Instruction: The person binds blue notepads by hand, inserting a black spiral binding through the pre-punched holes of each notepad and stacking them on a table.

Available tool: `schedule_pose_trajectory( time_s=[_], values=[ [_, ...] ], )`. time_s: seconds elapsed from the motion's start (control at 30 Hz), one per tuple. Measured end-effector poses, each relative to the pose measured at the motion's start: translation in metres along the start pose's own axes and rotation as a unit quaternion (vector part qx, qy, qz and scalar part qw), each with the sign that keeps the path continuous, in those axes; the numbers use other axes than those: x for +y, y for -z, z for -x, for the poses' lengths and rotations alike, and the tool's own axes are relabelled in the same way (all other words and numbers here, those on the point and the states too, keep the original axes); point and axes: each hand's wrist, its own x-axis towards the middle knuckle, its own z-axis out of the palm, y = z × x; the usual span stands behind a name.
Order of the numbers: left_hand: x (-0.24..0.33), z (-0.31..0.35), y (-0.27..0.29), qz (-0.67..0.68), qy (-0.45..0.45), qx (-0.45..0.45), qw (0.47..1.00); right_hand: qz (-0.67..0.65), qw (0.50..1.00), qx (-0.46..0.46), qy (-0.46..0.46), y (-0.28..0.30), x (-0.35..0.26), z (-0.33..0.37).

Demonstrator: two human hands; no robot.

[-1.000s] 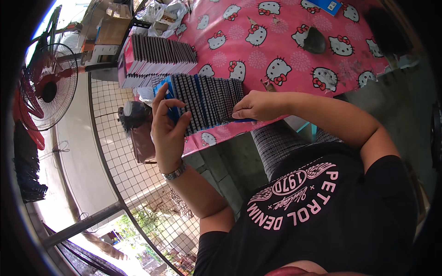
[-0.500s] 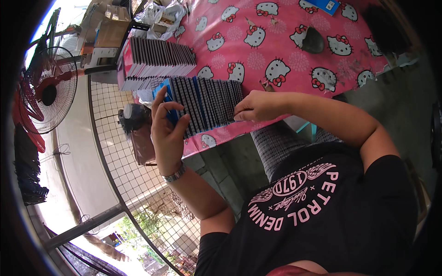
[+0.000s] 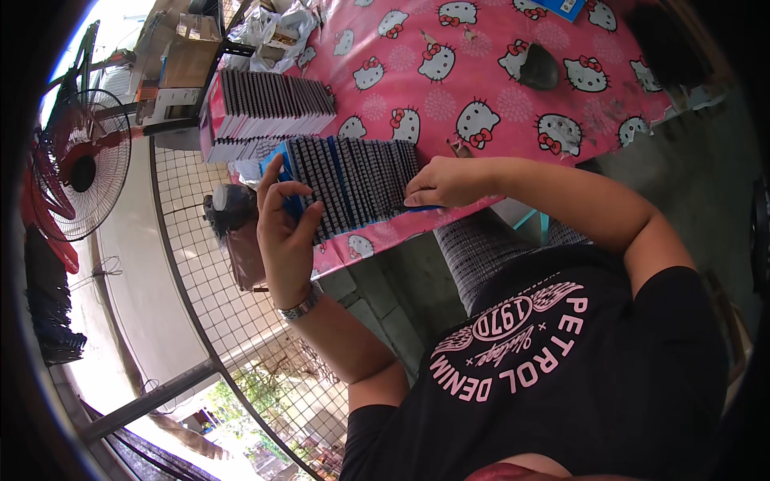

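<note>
A row of spiral-bound notebooks (image 3: 353,180) stands packed together near the table's edge, dark coil bindings facing up. Blue covers show at its left end and partway along. My left hand (image 3: 285,228) is at that left end, fingers apart, the fingertips by the blue cover and the thumb close to the bindings. At the opposite end my right hand (image 3: 449,183) has its fingers pinched together on the last notebook. A strip of blue cover (image 3: 425,209) shows just below those fingers; the fingertips' exact grip is partly hidden.
Another stack of notebooks (image 3: 269,120), pink and white at the side, stands behind the row. The pink patterned tablecloth (image 3: 433,100) carries a dark grey rounded object (image 3: 539,68) and a blue item (image 3: 561,8). A fan (image 3: 84,168) and wire mesh (image 3: 192,208) are at left.
A blue cover edge now shows beneath my right fingers, where none showed before. My left hand keeps its place at the row's left end. The whole view has shifted slightly.
</note>
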Motion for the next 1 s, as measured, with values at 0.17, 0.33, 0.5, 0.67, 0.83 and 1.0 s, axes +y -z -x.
schedule_pose_trajectory(
  time_s=[0.17, 0.33, 0.5, 0.67, 0.83, 1.0],
  values=[
    [0.004, 0.0, 0.0, 0.012, 0.01, -0.004, 1.0, 0.22, 0.927, 0.19, 0.237, -0.01, 0.023, 0.011],
    [0.004, 0.001, 0.0, 0.022, 0.007, -0.004, 1.0, 0.258, 0.916, 0.189, 0.241, -0.018, 0.028, 0.001],
    [0.002, 0.002, -0.001, 0.008, 0.009, -0.003, 1.0, 0.218, 0.927, 0.194, 0.234, -0.016, 0.021, 0.008],
    [0.005, 0.002, 0.0, 0.01, 0.026, -0.004, 1.0, 0.236, 0.927, 0.2, 0.213, -0.016, 0.027, 0.001],
    [0.003, 0.002, 0.0, 0.005, 0.012, -0.002, 1.0, 0.031, 0.993, 0.076, 0.082, -0.015, 0.022, -0.001],
    [0.003, 0.002, 0.0, 0.016, 0.011, 0.001, 1.0, 0.313, 0.864, 0.277, 0.282, -0.02, 0.036, 0.003]
  ],
)
